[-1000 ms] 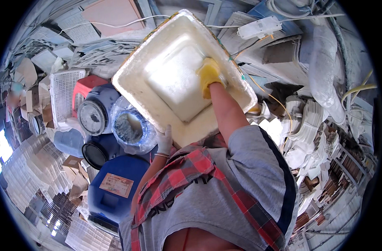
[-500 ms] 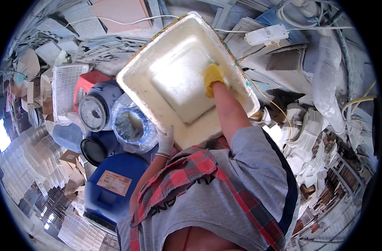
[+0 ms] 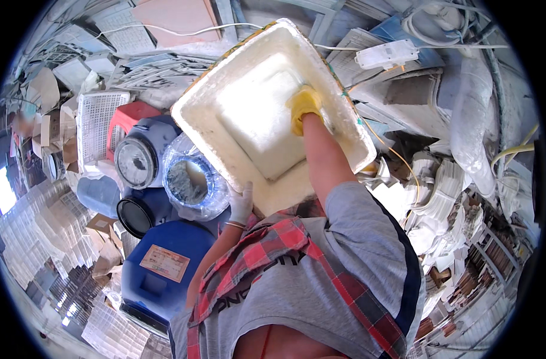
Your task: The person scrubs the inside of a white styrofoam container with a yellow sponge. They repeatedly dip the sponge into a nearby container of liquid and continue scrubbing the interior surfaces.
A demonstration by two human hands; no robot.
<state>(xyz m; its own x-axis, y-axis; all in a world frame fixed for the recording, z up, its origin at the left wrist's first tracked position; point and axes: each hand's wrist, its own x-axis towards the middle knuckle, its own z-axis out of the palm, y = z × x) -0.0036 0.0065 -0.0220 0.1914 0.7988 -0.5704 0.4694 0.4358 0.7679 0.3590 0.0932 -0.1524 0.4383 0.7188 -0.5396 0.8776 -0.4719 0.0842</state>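
Cluttered workshop surroundings are filled with stacked pale panels [image 3: 165, 73] on the far side and curled white sheets [image 3: 443, 185] at the right. Directly ahead, a large square tub [image 3: 258, 113] is placed, with a blue drum [image 3: 144, 287] and a smaller plastic-lined container [image 3: 192, 179] set to its left. By its rough, foam-like walls, the tub is judged stiff yet brittle, light for its bulk if nothing fills it, and probably slick inside. It is best held at two opposite sides, with the base supported, rather than by the ragged rim. The yellow-gloved right grip [image 3: 304, 109] is lowered inside, toward the right of the floor; its fingers are hidden, so whether they are apart or together cannot be told. The white-gloved left grip [image 3: 242, 204] is laid at the near-left rim, its clamping likewise unclear. Compared with half a second ago, the right grip is shifted slightly forward within the tub; the left is kept at the same edge.
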